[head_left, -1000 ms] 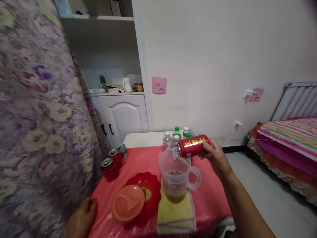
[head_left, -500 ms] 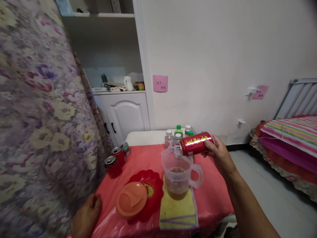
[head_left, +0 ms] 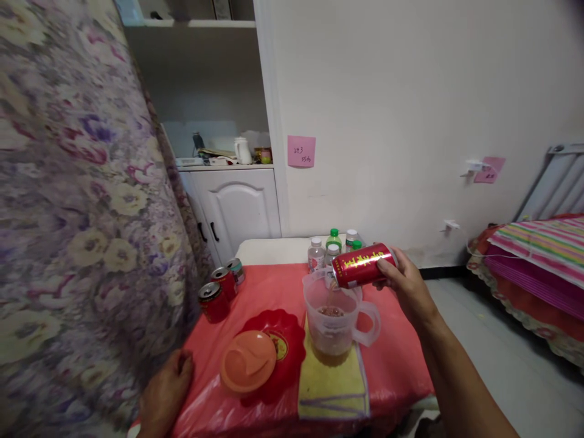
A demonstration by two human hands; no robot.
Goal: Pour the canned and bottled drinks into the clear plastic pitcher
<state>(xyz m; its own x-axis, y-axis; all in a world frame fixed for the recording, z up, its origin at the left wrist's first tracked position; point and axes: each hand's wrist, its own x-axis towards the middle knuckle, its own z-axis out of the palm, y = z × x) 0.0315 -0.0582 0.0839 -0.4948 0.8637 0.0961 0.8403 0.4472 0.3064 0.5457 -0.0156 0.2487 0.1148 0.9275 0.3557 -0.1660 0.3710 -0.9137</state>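
The red drink can point(head_left: 364, 266) tilts sideways, mouth over the plastic jug point(head_left: 332, 325), right hand point(head_left: 405, 283) wrapped around it; left hand point(head_left: 166, 386), can't tell.

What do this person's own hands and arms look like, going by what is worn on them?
The left hand and right hand are both bare, with no gloves. The right forearm shows no sleeve, watch, bracelet or cable down to the picture's lower edge. Little of the left forearm is in view, but no cuff shows there. Small rings can't be ruled out.
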